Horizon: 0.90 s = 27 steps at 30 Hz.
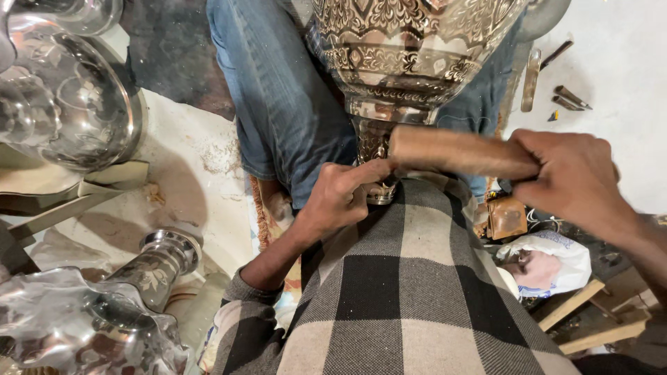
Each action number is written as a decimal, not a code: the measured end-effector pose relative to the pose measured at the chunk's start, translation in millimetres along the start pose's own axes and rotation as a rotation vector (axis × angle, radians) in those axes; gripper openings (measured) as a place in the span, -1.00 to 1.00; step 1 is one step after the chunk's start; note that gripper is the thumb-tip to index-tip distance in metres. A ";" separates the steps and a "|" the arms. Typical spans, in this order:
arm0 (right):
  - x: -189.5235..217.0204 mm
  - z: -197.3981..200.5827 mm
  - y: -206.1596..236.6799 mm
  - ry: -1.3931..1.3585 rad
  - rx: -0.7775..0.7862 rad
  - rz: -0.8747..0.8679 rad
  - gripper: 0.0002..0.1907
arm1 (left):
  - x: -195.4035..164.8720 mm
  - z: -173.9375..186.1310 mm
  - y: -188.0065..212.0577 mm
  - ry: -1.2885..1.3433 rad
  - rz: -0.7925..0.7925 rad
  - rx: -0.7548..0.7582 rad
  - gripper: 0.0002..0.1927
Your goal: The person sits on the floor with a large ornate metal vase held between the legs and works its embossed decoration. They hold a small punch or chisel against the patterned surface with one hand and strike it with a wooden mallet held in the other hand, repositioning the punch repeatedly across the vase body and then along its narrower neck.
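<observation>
Engraved metal vase (410, 55) lying tilted across the lap, foot end toward the camera, its narrow stem (374, 142) resting at the top edge of a black-and-grey checked blanket (403, 292) over the knee. Behind it, blue jeans (285, 104).

Left hand (340, 198) curled, index finger and thumb pinched together right at the stem — something small probably held there, a chisel or punch perhaps, but too hidden to tell. Right hand (573, 177) closed in a fist around a wooden mallet (462, 151), the round head lying level just above the left fingertips and close against the stem.

Around the floor: a polished metal bowl (66, 97) in the top left corner, a second chased metal piece with a flared foot (160, 260) at the lower left, loose steel punches (570, 97) near the top right edge, a white plastic bag (549, 260) and wooden offcuts (590, 319) at the right.

Risks, as a judgement — mallet head very near the left index finger, so a stroke landing slightly off could catch the fingertip. Vase steadied only by legs and blanket; a heavy blow could roll it or skid the tool, scarring the finished pattern. Thin stem also liable to dent if struck square.
</observation>
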State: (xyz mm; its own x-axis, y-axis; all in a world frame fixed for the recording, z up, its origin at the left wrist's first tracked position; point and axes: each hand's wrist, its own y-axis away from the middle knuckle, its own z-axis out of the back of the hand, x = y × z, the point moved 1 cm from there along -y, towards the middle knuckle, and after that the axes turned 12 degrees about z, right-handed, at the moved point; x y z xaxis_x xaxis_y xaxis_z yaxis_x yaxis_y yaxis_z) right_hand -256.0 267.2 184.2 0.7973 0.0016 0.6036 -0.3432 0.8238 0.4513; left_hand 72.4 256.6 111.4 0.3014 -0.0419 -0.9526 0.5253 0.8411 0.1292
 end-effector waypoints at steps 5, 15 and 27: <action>-1.9 -2.9 10.1 0.452 0.207 -0.174 -0.54 | 6.0 -2.5 1.9 0.049 0.003 -0.036 -0.38; -14.4 -9.7 24.5 -0.051 0.048 -0.164 -0.56 | 24.0 -5.1 3.3 0.081 -0.033 -0.025 -0.50; 24.2 6.6 16.5 0.516 0.284 -0.299 -0.76 | 37.5 -4.9 -1.5 0.135 -0.068 0.029 -0.41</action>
State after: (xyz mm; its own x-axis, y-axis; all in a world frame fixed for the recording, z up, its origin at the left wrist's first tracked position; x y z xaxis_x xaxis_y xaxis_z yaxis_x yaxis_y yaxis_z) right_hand -245.6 277.1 210.7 0.9899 0.1260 0.0647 -0.1316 0.6491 0.7492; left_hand 79.1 256.4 74.2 0.1559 -0.0241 -0.9875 0.5641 0.8228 0.0690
